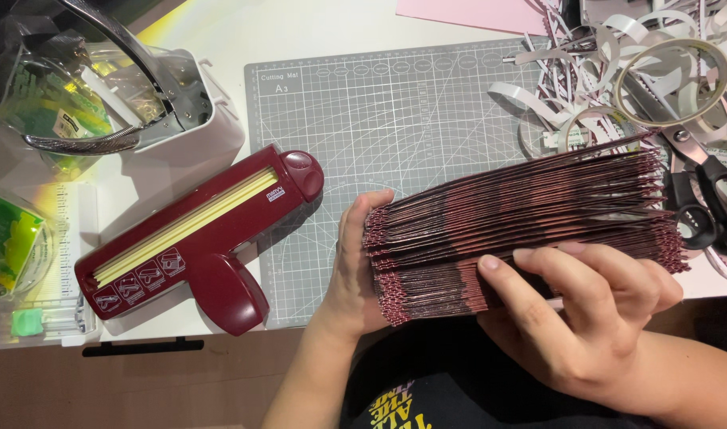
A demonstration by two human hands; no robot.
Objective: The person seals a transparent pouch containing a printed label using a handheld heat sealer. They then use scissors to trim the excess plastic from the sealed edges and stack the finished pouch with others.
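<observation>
Maroon card stack (522, 230) squared between your left hand (355, 262) and right hand (586, 318), fingers clamped around it; paper trimmer (196, 238) idle nearby.

Paper, plastic and metal on a smooth white table

The stack of dark maroon sheets (522, 230) looks like thin paper with a faint sheen and zigzag-cut, rough edges. The dark red tool (200, 238) is glossy moulded plastic with a pale yellow matt insert. The grey cutting mat (395, 111) is matt and rubbery. The scissors (693, 175) have shiny metal blades and black plastic handles. The white paper strips (586, 71) curl, matt.
</observation>
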